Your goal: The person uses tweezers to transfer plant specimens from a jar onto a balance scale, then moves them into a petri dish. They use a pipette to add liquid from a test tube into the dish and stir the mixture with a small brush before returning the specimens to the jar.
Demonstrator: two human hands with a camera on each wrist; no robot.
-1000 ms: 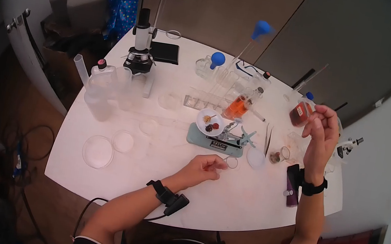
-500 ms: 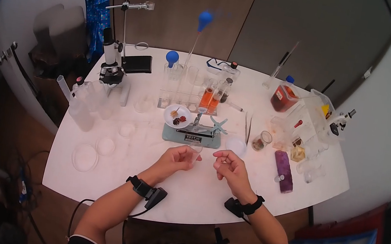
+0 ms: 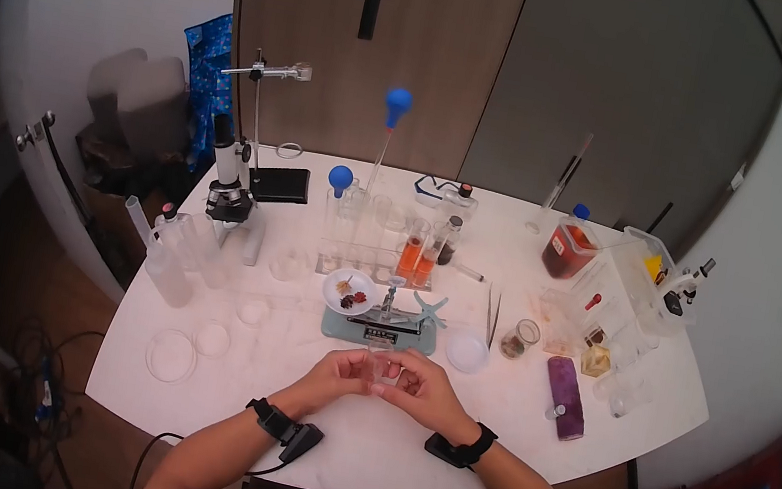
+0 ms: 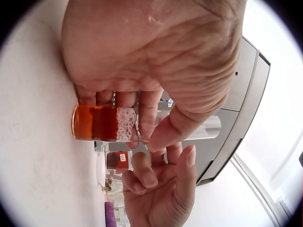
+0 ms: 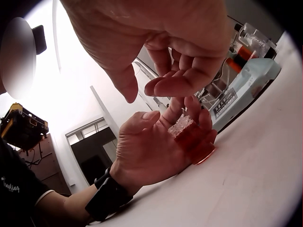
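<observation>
In the left wrist view, my left hand [image 3: 341, 374] holds a clear flat-bottomed vial [image 4: 99, 123] between the thumb and fingers. It contains orange-red liquid topped with foam. The vial's base is close over the white tabletop. Beyond the left thumb, a clear cylindrical end [image 4: 210, 127] sticks out. My right hand [image 3: 430, 389] is right beside the vial, its fingers loosely bent and nothing visible between thumb and forefinger. Just past both hands stands a pale green balance [image 3: 333, 325], with a white dish [image 3: 334, 303] of small dried bits on it.
Behind the balance is a rack with orange-filled tubes [image 3: 409, 259]. A microscope [image 3: 228, 200] and plastic bottles [image 3: 165, 280] stand at left, near flat glass dishes [image 3: 171, 356]. On the right are tweezers [image 3: 492, 315], a small jar [image 3: 519, 339], a purple block [image 3: 565, 399] and a red-liquid bottle [image 3: 569, 251].
The right hand has come from the raised right side of the table down to the left hand. The left hand has taken hold of the vial, and both hands now meet before the balance.
</observation>
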